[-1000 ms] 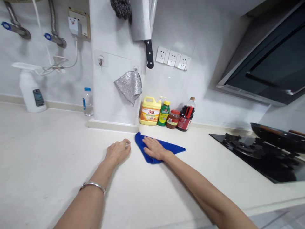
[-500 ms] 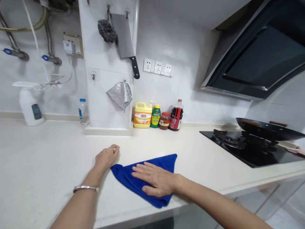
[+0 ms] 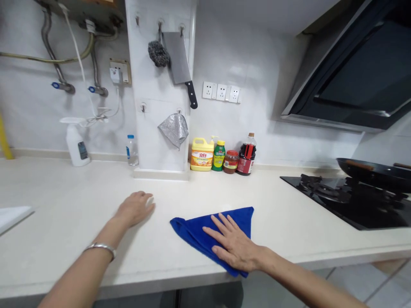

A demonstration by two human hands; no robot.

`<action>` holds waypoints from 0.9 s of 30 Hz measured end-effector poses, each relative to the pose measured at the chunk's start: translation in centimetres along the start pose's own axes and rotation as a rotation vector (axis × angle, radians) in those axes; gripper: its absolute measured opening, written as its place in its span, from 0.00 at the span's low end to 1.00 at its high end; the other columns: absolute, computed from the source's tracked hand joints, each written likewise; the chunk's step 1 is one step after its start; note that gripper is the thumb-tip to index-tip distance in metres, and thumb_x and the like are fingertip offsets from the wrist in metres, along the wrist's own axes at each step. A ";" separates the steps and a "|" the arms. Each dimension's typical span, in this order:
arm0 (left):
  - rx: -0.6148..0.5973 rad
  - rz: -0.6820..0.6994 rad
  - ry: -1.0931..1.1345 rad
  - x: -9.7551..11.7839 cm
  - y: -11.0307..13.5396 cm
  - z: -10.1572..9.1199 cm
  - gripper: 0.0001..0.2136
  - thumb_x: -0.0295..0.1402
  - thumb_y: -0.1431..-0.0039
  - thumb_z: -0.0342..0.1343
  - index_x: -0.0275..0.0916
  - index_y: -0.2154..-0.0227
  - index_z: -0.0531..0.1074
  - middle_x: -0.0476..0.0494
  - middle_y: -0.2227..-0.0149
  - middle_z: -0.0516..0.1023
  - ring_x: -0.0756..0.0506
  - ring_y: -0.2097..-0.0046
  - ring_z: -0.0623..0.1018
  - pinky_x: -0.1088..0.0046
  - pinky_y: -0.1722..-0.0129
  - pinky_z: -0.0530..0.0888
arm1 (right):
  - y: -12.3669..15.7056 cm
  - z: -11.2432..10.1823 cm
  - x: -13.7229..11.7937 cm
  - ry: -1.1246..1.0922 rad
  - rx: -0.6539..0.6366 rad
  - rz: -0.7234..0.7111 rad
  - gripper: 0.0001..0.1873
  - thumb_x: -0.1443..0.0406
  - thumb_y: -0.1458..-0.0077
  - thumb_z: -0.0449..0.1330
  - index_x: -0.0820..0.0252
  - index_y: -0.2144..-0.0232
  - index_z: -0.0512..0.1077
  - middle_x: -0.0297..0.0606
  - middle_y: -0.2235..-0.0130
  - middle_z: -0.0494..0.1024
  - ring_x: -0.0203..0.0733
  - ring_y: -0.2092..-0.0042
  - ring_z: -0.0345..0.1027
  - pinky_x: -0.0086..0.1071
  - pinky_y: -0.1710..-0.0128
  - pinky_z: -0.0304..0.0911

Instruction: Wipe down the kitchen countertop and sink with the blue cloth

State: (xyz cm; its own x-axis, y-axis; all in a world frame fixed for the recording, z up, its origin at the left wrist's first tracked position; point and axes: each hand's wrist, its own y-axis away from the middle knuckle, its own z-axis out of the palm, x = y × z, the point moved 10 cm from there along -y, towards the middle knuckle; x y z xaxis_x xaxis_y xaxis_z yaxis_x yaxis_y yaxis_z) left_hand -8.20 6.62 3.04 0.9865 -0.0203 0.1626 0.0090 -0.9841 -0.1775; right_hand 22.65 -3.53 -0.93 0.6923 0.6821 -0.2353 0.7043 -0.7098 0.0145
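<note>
My right hand (image 3: 234,244) lies flat on a blue cloth (image 3: 189,231), its fingers spread. Folded into a rough triangle, the cloth rests on the pale countertop (image 3: 96,201), one corner reaching the front edge. To the left of the cloth and apart from it, my left hand (image 3: 136,208) is over the counter, holding nothing. Its fingers are loosely bent, with the thumb apart from them. A metal bangle (image 3: 101,250) circles my left wrist.
Along the back wall stand a yellow detergent jug (image 3: 202,156), a green bottle (image 3: 218,156), a red-lidded jar (image 3: 230,161) and a dark sauce bottle (image 3: 246,156). A spray bottle (image 3: 76,143) is further left. On the right, a wok (image 3: 379,173) sits on the gas hob (image 3: 346,201). A cleaver (image 3: 178,57) hangs above.
My view has swung left, bringing a white board's corner in at the left. My left hand has moved left, away from the cloth, and its fingers have loosened. The right hand stays on the cloth.
</note>
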 end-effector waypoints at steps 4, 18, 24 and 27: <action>-0.023 -0.175 -0.065 -6.9 1.4 1.0 0.37 0.56 0.40 0.40 0.38 0.34 0.60 0.31 0.29 0.52 0.28 0.29 0.50 0.42 0.31 0.48 | -0.1 -0.3 -0.6 -0.009 -0.054 -0.061 0.30 0.47 0.31 0.42 0.36 0.31 0.45 0.39 0.27 0.32 0.62 0.28 0.21 0.68 0.33 0.27; -0.066 -0.264 -0.058 -8.0 2.5 2.2 0.39 0.62 0.40 0.35 0.47 0.31 0.51 0.39 0.27 0.44 0.30 0.28 0.45 0.43 0.31 0.46 | -5.5 -0.1 -5.8 0.054 -0.060 -0.123 0.36 0.54 0.31 0.41 0.71 0.30 0.45 0.55 0.28 0.44 0.51 0.27 0.31 0.56 0.28 0.28; -0.050 -0.255 -0.056 -7.8 2.6 2.0 0.38 0.60 0.39 0.36 0.46 0.31 0.53 0.37 0.27 0.47 0.29 0.28 0.47 0.43 0.32 0.47 | -8.3 0.9 -7.6 0.029 -0.090 -0.002 0.43 0.47 0.32 0.38 0.75 0.30 0.41 0.57 0.28 0.38 0.62 0.27 0.26 0.60 0.29 0.25; -0.047 -0.256 -0.057 -7.8 2.6 2.0 0.38 0.60 0.39 0.36 0.45 0.32 0.54 0.36 0.27 0.47 0.29 0.28 0.46 0.43 0.32 0.47 | -9.2 1.3 -8.9 0.034 -0.068 -0.080 0.41 0.49 0.32 0.40 0.71 0.29 0.40 0.51 0.27 0.37 0.60 0.27 0.24 0.59 0.29 0.25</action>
State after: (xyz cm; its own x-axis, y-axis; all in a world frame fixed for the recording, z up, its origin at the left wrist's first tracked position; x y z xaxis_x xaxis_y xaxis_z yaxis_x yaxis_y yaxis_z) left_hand -15.50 4.55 -0.67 0.9606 0.2391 0.1414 0.2533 -0.9630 -0.0920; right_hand 9.81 -3.33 -0.25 0.6379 0.7423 -0.2050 0.7655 -0.6403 0.0632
